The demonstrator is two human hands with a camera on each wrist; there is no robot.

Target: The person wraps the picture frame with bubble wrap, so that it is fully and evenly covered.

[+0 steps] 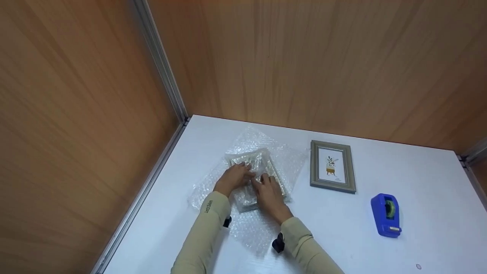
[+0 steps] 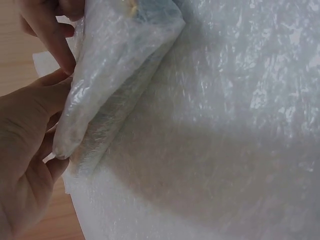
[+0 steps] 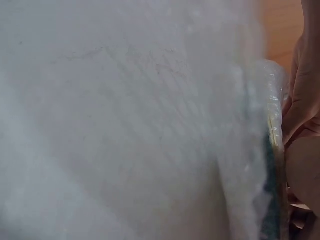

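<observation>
Left of the frame (image 1: 333,166), a packet (image 1: 251,156) rests on spread bubble wrap (image 1: 253,232), one corner of which comes near the frame. On the frame's left too, the left hand (image 1: 234,178) holds the packet's folded wrap in curled fingers; the right hand (image 1: 269,192), on the side closer to the frame, bends its fingers onto the fold, though whether they pinch or just press I cannot tell. For a neat fold, I'd keep one palm flat on the layer, smooth from the middle outward, and tension the film gently, sparing the bubbles.
</observation>
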